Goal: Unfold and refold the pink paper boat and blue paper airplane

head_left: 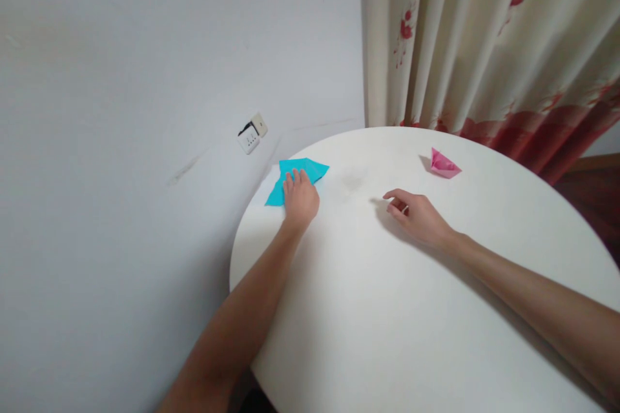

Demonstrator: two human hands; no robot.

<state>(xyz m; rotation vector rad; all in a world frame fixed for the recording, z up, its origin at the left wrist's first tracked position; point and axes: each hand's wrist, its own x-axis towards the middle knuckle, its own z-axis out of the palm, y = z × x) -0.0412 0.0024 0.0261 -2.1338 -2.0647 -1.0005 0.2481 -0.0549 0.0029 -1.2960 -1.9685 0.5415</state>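
Note:
At the table's far left edge, a bright blue sheet of paper (pixel 313 170) with angular corners and fold lines lies under my left hand (pixel 301 199). The fingers of that hand stretch over the paper and press on it; its thumb is hidden. Over the middle of the table hangs my right hand (pixel 411 211), loosely curled, with a gap between thumb and index finger and nothing in it. Beyond it and to the right sits a small folded pink paper boat (pixel 444 164), apart from both hands.
A round white table (pixel 368 310) stands against a pale wall (pixel 145 110). Something white, perhaps paper, shows beside the blue sheet. A socket (pixel 248 140) and a switch plate (pixel 259 124) are on the wall. A cream curtain with red flowers (pixel 465 45) hangs behind the table.

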